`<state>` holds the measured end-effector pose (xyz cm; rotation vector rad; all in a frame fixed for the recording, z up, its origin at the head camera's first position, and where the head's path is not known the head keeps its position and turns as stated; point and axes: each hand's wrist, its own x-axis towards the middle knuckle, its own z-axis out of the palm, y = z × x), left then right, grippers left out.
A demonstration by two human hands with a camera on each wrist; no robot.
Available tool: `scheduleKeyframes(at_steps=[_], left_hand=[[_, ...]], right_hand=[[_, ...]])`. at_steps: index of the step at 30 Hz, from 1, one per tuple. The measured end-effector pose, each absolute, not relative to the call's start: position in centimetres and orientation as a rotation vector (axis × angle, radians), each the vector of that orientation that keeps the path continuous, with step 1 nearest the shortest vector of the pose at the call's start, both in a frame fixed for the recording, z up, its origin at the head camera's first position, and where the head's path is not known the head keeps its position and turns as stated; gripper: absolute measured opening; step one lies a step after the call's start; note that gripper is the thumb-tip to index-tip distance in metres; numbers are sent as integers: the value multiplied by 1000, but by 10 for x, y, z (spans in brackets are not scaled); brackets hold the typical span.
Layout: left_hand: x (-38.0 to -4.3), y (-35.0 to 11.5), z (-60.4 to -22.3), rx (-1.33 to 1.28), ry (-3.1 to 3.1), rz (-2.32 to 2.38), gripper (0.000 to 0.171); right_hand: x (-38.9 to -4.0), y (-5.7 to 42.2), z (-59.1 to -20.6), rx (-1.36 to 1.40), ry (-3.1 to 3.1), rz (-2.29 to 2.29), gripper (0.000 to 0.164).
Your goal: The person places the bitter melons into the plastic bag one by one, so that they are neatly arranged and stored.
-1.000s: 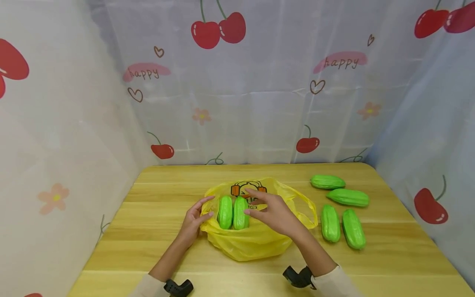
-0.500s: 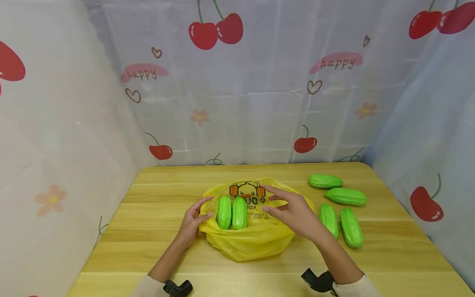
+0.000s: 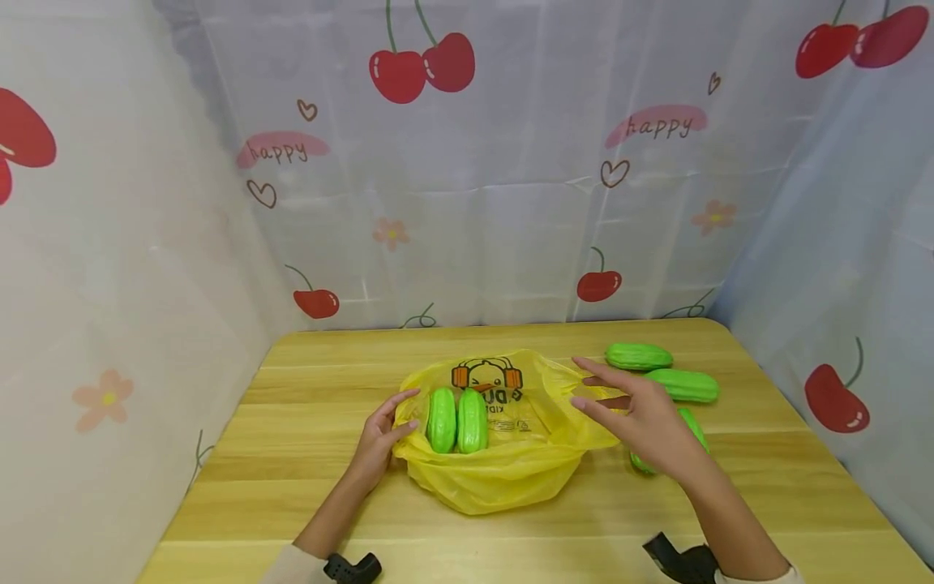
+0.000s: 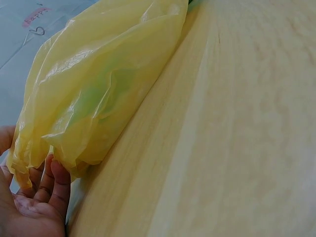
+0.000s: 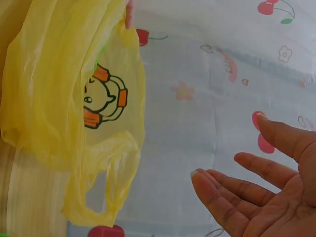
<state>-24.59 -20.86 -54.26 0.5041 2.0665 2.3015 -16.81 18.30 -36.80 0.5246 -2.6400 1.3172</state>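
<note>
My left hand [image 3: 379,434] holds the left edge of a yellow plastic bag [image 3: 496,483], its thumb at the opening. In the left wrist view the fingers [image 4: 60,185] curl at the bag's crumpled edge. Two bright green, ridged, cucumber-like gourds [image 3: 441,420] lie side by side inside the bag's left part. My right hand [image 3: 649,414] is over the bag's right side with fingers spread, holding nothing. In the right wrist view the same hand [image 5: 266,187] is apart from the bag's handle loop [image 5: 94,212]. Beyond it lie more green gourds [image 3: 682,385], some partly hidden by the hand.
A wooden table [image 3: 292,405] bears everything. Another green gourd [image 3: 638,357] lies near the back right. A cherry-print curtain [image 3: 496,227] hangs behind the table and along both sides.
My right hand has moved right, from beside the gourds in the bag to the bag's right side, with nothing in it. The left hand stays at the bag's edge.
</note>
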Motion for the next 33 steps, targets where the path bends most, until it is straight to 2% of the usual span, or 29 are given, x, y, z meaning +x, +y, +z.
scheduleKeyframes(at_steps=[11, 33], left_hand=[[-245, -209, -538, 522, 2049, 2310, 53], [-245, -208, -540, 527, 2038, 2305, 54]], right_hand=[[-157, 222, -377, 518, -2604, 1242, 55], [-142, 296, -409, 291, -2686, 1167, 55]])
